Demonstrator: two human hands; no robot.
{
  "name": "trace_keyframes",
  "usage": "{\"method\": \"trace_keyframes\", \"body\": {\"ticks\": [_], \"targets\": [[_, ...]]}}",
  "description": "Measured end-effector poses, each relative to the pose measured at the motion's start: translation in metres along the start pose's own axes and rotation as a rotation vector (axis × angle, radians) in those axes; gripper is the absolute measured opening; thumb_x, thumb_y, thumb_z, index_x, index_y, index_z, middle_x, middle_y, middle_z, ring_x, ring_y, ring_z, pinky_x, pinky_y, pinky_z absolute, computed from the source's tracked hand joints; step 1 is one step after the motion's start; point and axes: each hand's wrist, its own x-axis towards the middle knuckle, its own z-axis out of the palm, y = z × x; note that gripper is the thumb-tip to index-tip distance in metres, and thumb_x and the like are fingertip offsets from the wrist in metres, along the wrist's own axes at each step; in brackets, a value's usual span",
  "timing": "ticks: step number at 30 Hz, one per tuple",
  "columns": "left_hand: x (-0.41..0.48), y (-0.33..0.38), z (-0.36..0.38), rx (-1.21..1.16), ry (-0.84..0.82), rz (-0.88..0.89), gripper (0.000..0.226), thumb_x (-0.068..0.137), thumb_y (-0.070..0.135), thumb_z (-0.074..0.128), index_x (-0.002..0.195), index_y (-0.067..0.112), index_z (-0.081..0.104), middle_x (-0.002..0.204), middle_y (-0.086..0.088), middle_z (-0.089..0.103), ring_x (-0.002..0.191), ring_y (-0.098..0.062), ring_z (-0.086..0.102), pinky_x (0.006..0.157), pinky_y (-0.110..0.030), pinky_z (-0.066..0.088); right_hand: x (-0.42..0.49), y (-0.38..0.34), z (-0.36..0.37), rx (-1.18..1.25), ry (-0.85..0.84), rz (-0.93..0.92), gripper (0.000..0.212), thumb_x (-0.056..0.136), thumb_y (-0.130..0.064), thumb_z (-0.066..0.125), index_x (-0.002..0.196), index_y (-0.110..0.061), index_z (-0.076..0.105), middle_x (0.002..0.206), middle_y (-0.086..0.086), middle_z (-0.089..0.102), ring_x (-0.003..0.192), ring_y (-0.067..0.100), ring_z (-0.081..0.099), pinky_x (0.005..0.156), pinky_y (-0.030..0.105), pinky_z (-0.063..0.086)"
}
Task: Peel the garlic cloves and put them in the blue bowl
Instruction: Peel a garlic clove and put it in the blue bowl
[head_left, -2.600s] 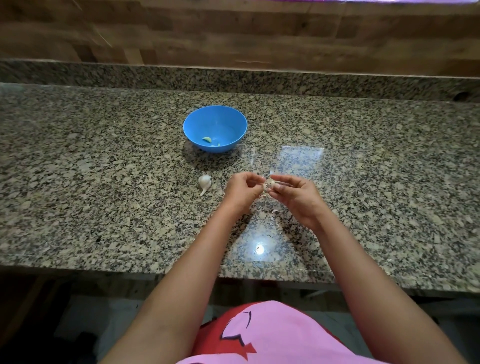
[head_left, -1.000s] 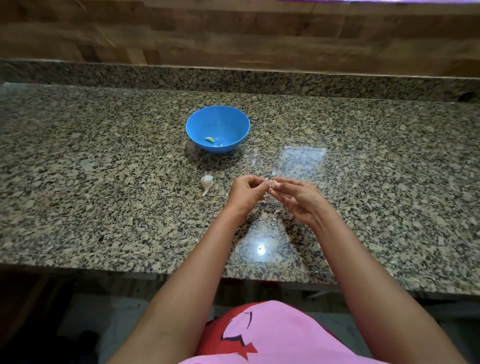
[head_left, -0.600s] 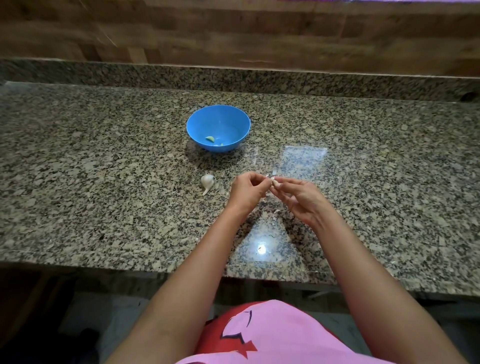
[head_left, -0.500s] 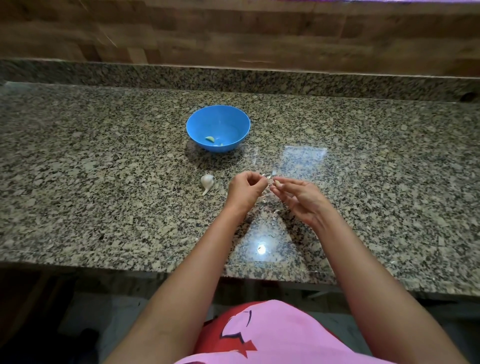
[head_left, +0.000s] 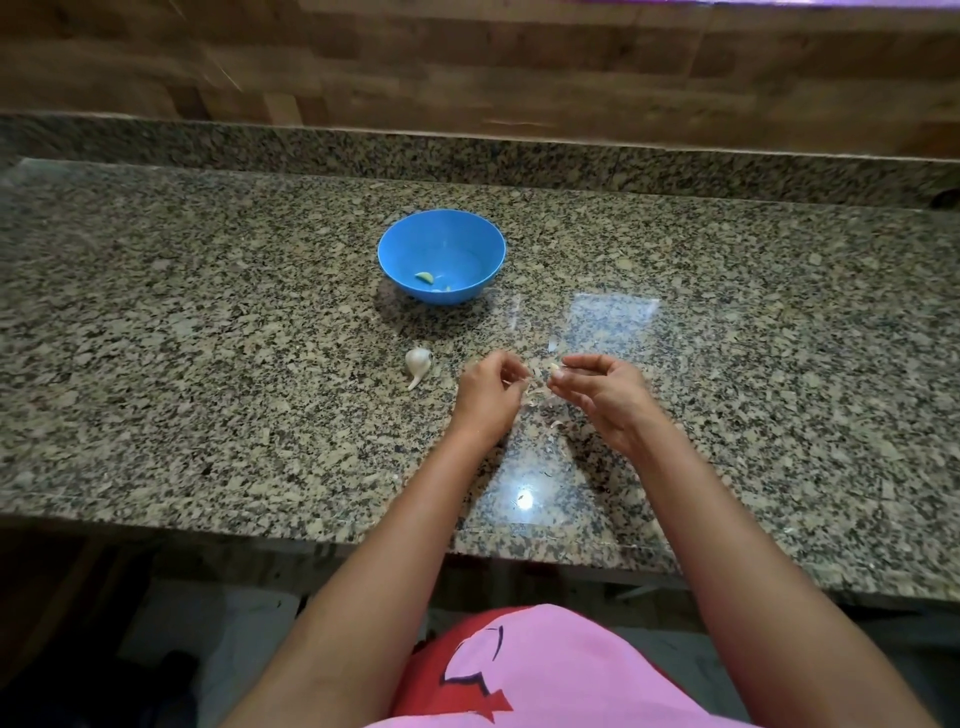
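Because the garlic clove (head_left: 555, 368) pinched in the right hand (head_left: 597, 395) at frame centre looks small, light and slick, it wants a fingertip hold by its ends, while the left hand (head_left: 488, 392) pinches loose papery skin (head_left: 519, 383), below the blue bowl (head_left: 441, 231).

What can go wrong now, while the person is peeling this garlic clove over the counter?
The clove is small and only pinched in the right hand's fingertips, so it may slip onto the counter. Loose skins fall between the hands; the left hand seems to hold one. A skin stuck to the clove could reach the blue bowl.
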Motion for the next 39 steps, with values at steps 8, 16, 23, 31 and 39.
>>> {"method": "trace_keyframes", "body": {"ticks": [8, 16, 23, 31, 39], "targets": [[-0.007, -0.026, -0.028, -0.077, 0.279, -0.083, 0.014, 0.093, 0.008, 0.051, 0.101, 0.012, 0.061, 0.103, -0.006, 0.062, 0.070, -0.003, 0.053, 0.051, -0.002, 0.041, 0.030, 0.002, 0.055, -0.410, -0.098, -0.131, 0.028, 0.073, 0.011, 0.070, 0.086, -0.006, 0.052, 0.077, 0.015, 0.061, 0.067, 0.025, 0.063, 0.075, 0.037, 0.056], [-0.009, -0.048, -0.039, -0.093, 0.283, -0.158, 0.014, 0.093, 0.010, 0.052, 0.102, 0.015, 0.062, 0.106, -0.006, 0.063, 0.088, -0.013, 0.058, 0.060, -0.008, 0.041, 0.067, 0.016, 0.104, -0.757, -0.031, -0.195, 0.038, 0.069, 0.001, 0.077, 0.076, -0.017, 0.044, 0.080, 0.020, 0.067, 0.071, 0.031, 0.067, 0.067, 0.046, 0.057], [-0.008, -0.050, -0.038, -0.066, 0.248, -0.127, 0.016, 0.092, 0.007, 0.050, 0.103, 0.012, 0.062, 0.109, -0.006, 0.059, 0.092, -0.014, 0.058, 0.068, -0.008, 0.043, 0.073, 0.020, 0.101, -0.707, -0.008, -0.182, 0.029, 0.080, 0.006, 0.061, 0.076, -0.018, 0.044, 0.081, 0.019, 0.066, 0.069, 0.032, 0.065, 0.069, 0.047, 0.054], [-0.017, -0.046, -0.007, 0.270, -0.016, 0.079, 0.062, 0.096, 0.042, 0.041, 0.147, 0.011, 0.025, 0.153, -0.006, 0.027, 0.141, -0.020, 0.023, 0.114, -0.032, 0.018, 0.049, 0.009, 0.045, -0.703, 0.044, -0.262, 0.005, 0.088, -0.011, 0.061, 0.084, -0.014, 0.062, 0.079, 0.009, 0.065, 0.069, 0.020, 0.060, 0.069, 0.040, 0.053], [0.005, -0.029, 0.038, 0.784, -0.250, 0.099, 0.104, 0.083, 0.077, 0.017, 0.146, 0.001, -0.017, 0.154, -0.017, -0.021, 0.142, -0.027, -0.022, 0.112, -0.037, -0.016, 0.023, -0.003, -0.014, -0.593, 0.152, -0.321, 0.012, 0.096, -0.021, 0.052, 0.096, -0.014, 0.061, 0.087, 0.003, 0.067, 0.079, 0.016, 0.064, 0.067, 0.028, 0.050]]}}
